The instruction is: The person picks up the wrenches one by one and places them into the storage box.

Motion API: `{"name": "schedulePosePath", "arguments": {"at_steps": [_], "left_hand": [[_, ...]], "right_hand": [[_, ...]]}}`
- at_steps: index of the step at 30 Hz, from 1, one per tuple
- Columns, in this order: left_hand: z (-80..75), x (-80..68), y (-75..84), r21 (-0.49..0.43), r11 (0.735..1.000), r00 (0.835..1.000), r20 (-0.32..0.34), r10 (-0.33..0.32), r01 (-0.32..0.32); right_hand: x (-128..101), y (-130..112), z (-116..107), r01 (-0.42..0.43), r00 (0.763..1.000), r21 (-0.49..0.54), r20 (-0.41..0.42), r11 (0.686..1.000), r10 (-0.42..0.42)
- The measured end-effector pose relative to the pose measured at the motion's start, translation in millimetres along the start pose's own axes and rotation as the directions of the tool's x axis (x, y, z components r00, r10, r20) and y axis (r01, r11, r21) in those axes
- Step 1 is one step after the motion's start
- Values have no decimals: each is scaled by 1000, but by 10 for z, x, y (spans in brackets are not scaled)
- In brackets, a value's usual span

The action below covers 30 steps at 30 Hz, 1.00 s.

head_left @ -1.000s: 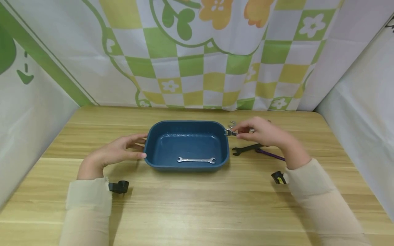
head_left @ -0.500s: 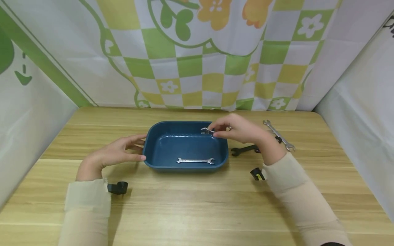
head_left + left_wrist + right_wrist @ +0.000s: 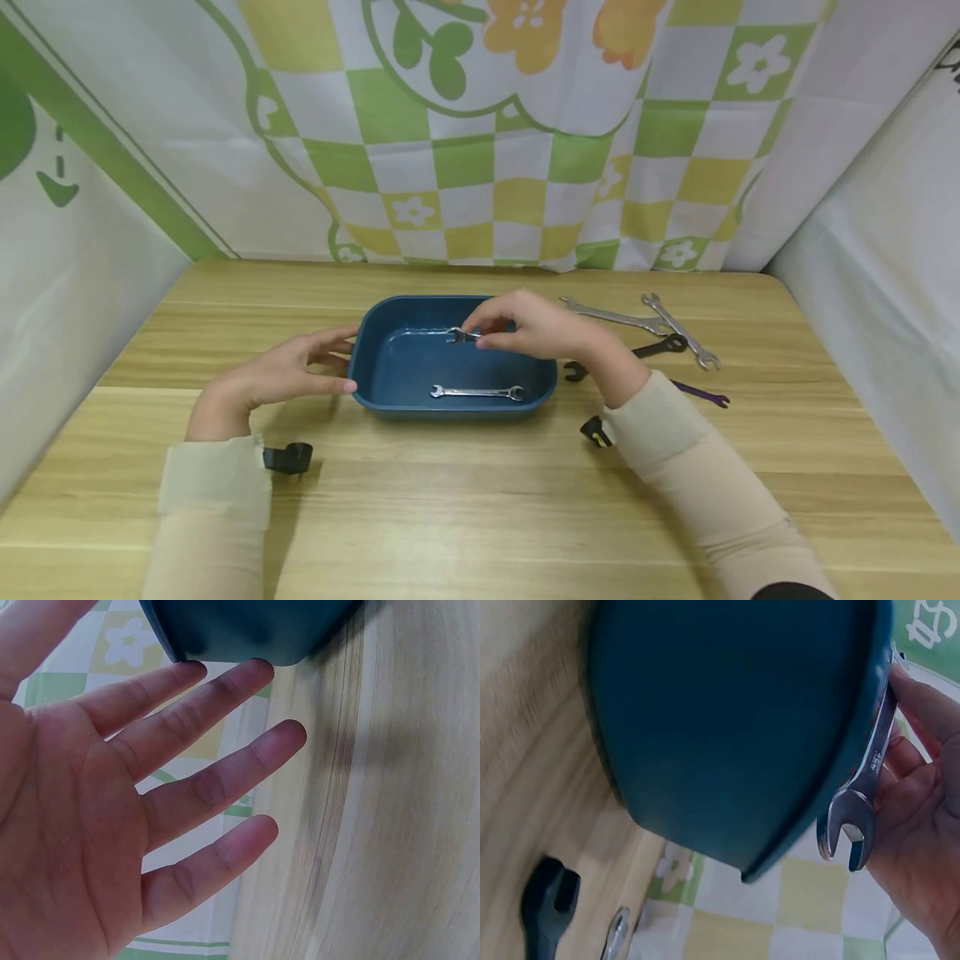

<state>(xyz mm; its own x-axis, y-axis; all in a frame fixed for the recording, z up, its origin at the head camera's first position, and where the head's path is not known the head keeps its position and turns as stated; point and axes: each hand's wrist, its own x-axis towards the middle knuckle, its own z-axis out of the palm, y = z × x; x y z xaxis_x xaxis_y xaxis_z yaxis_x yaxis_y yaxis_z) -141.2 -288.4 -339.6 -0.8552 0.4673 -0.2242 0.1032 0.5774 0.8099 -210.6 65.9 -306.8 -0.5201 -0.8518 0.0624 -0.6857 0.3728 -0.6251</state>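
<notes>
A dark blue rectangular bin (image 3: 453, 414) stands on the wooden table. Over its inside, my right hand (image 3: 536, 329) pinches a silver open-end wrench (image 3: 459, 336) between thumb and fingers. In the right wrist view, one open jaw of that wrench (image 3: 853, 814) sticks out past the palm, beside the bin's wall (image 3: 735, 727). Another silver double open-end wrench (image 3: 477, 392) lies on the bin floor near the front. My left hand (image 3: 281, 375) touches the bin's left side with its fingers extended; in the left wrist view, the fingers (image 3: 225, 780) are spread and the palm holds nothing.
Right of the bin lie two silver wrenches, one angled (image 3: 678, 329) and one flatter (image 3: 615, 316). A black wrench (image 3: 660, 346) and a purple wrench (image 3: 701, 392) are partly hidden by my right arm. A checked cloth (image 3: 465, 200) hangs behind the table.
My right hand has moved left from beside the bin's right rim to over its inside, carrying the silver wrench. The left hand has stayed at the bin's left side.
</notes>
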Motion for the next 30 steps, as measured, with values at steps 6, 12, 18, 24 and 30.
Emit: {"name": "schedulePosePath", "arguments": {"at_steps": [6,12,18,24,30], "left_hand": [[-1,-9,-2,-12,1000,1000,4,-2,2],[-2,3,-10,-17,1000,1000,8,-1,1],[-1,8,-6,-11,1000,1000,0,12,-12],[-2,4,4,0,1000,1000,3,1,-1],[-1,4,5,-7,1000,1000,10,-3,3]], "right_hand": [[86,4,103,14,1000,35,26,999,-15],[172,56,204,0,999,36,53,999,-2],[246,119,295,-41,995,66,90,997,35],[290,168,372,-94,986,49,143,994,87],[310,225,441,-96,983,25,157,995,91]]}}
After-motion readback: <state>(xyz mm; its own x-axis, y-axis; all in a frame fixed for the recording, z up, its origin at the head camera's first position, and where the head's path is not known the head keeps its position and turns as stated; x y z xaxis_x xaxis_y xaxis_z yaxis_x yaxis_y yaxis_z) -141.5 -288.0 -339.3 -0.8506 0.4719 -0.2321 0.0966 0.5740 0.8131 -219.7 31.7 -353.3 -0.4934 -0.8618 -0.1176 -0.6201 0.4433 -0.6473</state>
